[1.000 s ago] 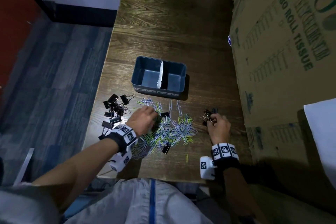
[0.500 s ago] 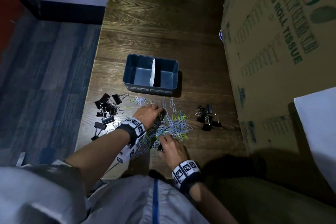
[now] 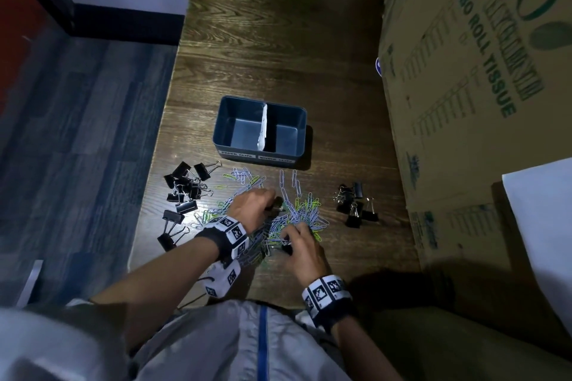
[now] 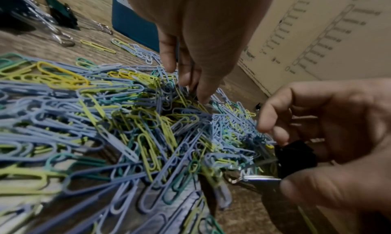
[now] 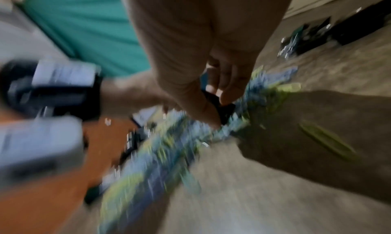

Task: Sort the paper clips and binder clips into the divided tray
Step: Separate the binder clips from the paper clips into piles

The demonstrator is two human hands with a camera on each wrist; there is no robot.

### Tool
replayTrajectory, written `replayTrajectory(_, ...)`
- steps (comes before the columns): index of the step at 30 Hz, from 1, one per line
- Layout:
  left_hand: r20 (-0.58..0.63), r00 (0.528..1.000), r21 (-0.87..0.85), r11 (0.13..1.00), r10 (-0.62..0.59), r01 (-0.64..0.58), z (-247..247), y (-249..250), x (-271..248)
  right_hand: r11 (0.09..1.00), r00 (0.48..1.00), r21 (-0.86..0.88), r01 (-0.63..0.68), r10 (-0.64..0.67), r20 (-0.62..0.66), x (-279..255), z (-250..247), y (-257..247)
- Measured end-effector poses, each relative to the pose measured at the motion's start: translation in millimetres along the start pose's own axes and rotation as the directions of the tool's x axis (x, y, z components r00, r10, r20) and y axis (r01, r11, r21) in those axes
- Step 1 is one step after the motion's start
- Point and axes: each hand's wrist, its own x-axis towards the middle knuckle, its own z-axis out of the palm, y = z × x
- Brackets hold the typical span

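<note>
A blue divided tray (image 3: 224,124) with a white divider stands past a heap of coloured paper clips (image 3: 305,210). Black binder clips lie in a left group (image 3: 182,192) and a right group (image 3: 356,207). My left hand (image 3: 274,206) reaches into the heap's middle, its fingertips (image 4: 203,95) pinching a small dark binder clip (image 3: 278,207) half buried there. My right hand (image 3: 288,241) is at the heap's near edge and pinches a black binder clip (image 4: 296,157) by its body and silver handle. The right wrist view is blurred but shows that black clip (image 5: 224,109) between thumb and fingers.
A tall cardboard box (image 3: 464,102) walls off the table's right side. The wooden table's left edge (image 3: 154,170) drops to a carpeted floor just beyond the left binder clips. A lone green paper clip (image 5: 325,140) lies apart from the heap.
My right hand left the right binder clip group, came to the heap's near edge and took hold of a black binder clip. My left hand stayed in the heap.
</note>
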Motion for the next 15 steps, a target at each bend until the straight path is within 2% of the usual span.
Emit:
replayTrajectory(4,-0.060,0.998,-0.193,0.981,0.012,-0.024,-14,-1,-14,0.992,0.999,0.115,-0.047,0.049,-0.013,5,-21,8)
replayTrajectory(8,-0.102,0.992,-0.228,0.972,-0.074,0.049,-20,-20,-29,0.943,0.972,0.291,-0.162,0.203,-0.117,14,-38,14)
replayTrajectory(11,-0.160,0.980,-0.205,0.975,-0.116,0.082,-30,-35,-44,0.915,0.958,0.377,-0.143,0.224,-0.181,20,-54,19)
replayTrajectory(13,-0.238,0.952,-0.160,0.974,-0.195,0.160,-43,-49,-54,0.903,0.927,0.396,-0.169,0.282,-0.248,26,-61,33)
replayTrajectory(15,-0.315,0.883,-0.161,0.937,-0.348,0.311,-58,-71,-62,0.879,0.873,0.411,-0.241,0.382,-0.305,31,-72,47)
